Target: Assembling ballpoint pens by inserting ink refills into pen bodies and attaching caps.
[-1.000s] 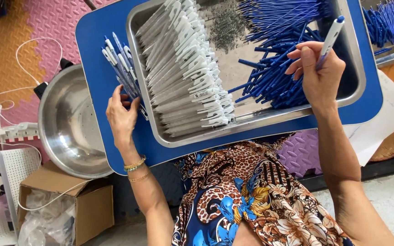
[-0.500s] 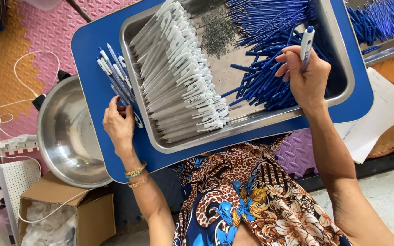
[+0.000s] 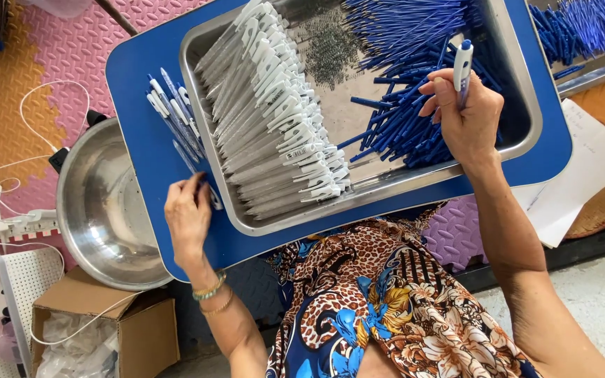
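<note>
Pink and orange foam floor mats (image 3: 57,49) under blue lap tray (image 3: 141,168) bearing shallow steel pan (image 3: 519,133). Right hand (image 3: 467,122) pinching slim white-and-blue assembled pen (image 3: 462,66) upright over blue barrels (image 3: 407,133). Left hand (image 3: 189,217) curled, fingertips on finished pens (image 3: 176,119) beside pan.

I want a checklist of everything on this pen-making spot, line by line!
Surface: blue tray board on the person's lap, steel tray on it.
Job's things: white pen barrels stacked in the steel tray; blue refills heaped beside them; finished pens on the board.
Clutter: steel bowl, cardboard box, paper sheet.
Hands: left hand touches the finished pens; right hand holds one pen.
Cables: white cords with a power strip.
Surroundings: pink and orange foam mats.
</note>
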